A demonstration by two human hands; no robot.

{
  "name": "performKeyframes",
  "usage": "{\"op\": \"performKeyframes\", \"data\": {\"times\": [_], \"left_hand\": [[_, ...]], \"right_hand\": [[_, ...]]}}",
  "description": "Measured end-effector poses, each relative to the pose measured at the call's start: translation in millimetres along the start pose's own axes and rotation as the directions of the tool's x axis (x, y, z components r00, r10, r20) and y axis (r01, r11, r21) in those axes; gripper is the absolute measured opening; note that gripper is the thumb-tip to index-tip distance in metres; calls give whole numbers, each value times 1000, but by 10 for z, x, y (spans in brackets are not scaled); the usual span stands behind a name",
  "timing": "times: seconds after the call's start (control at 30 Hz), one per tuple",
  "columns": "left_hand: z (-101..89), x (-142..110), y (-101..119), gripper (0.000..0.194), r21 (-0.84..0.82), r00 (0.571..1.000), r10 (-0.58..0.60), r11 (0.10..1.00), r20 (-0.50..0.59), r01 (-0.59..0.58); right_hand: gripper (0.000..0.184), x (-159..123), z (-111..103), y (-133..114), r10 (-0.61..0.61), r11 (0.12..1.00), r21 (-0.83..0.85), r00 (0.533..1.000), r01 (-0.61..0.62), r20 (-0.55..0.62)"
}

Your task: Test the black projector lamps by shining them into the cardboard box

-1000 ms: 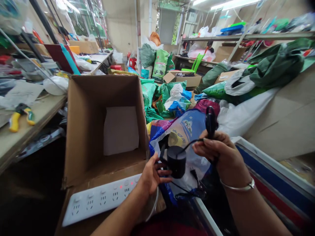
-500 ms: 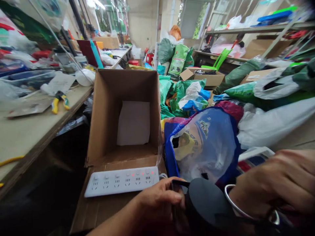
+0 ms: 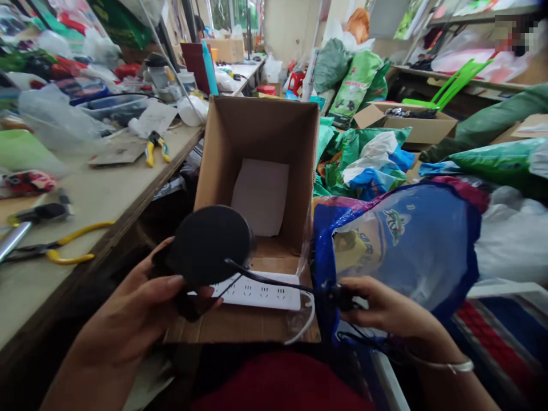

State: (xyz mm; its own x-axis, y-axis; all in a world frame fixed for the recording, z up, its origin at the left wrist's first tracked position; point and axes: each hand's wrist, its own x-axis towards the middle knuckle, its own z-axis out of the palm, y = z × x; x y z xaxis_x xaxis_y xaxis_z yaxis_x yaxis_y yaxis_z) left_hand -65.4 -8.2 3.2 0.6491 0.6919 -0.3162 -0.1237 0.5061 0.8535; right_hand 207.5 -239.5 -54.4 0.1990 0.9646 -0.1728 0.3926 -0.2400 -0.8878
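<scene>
from the head view, the left hand (image 3: pixel 124 322) is raised in front of the body, its fingers (image 3: pixel 165 281) curled closed around the edge of a round black device (image 3: pixel 209 245), which faces up and is held just above a cardboard flap (image 3: pixel 240 328); a thin black cord (image 3: pixel 274 278) runs from the device across to the right hand (image 3: pixel 385 305), whose fingers (image 3: pixel 368 297) are pinched closed on a small black plug (image 3: pixel 340 297) at the cord's far end; a metal bangle (image 3: pixel 449 365) circles that wrist; the device and its cord are outside the open cardboard box (image 3: pixel 257 171), and a white sheet (image 3: pixel 261 197) lies at the bottom of the box; a white power strip (image 3: pixel 257 291) rests on the flap, partly behind the device; a blue printed plastic bag (image 3: pixel 402 245) bulges just right of the box; to the left, yellow-handled pliers (image 3: pixel 154 148) lie on the surface (image 3: pixel 107 194); green sacks (image 3: pixel 363 148) are heaped beyond the box.
</scene>
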Motion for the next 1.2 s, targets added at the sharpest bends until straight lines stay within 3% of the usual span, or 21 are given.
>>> {"op": "performKeyframes", "data": {"times": [0.2, 0.3, 0.43, 0.53, 0.7, 0.97, 1.2], "left_hand": [[-150, -38, 37, 30, -35, 995, 67, 997, -70, -70], [-152, -15, 0, 27, -41, 997, 68, 997, -38, -70], [-142, 59, -123, 19, -88, 991, 107, 990, -83, -115], [-149, 120, -242, 24, -92, 994, 85, 992, -70, -91], [-137, 174, -378, 19, -138, 999, 43, 990, 9, -42], [-139, 250, -463, 22, -148, 998, 35, 989, 44, -28], [-98, 410, -606, 38, -160, 996, 52, 986, 72, -40]], "right_hand": [[19, 208, 203, 95, -128, 966, -221, 990, 137, 53], [22, 293, 292, 59, -137, 934, -334, 990, 124, -15], [24, 444, 512, 97, -217, 971, -150, 949, 186, -228], [21, 587, 698, 224, -204, 975, -147, 926, 164, -319], [16, 743, 853, 441, -251, 958, -203, 936, 203, -247], [17, 734, 796, 312, -243, 961, -164, 961, 221, -129], [16, 683, 1129, 624, -237, 961, -185, 958, 206, -162]]}}
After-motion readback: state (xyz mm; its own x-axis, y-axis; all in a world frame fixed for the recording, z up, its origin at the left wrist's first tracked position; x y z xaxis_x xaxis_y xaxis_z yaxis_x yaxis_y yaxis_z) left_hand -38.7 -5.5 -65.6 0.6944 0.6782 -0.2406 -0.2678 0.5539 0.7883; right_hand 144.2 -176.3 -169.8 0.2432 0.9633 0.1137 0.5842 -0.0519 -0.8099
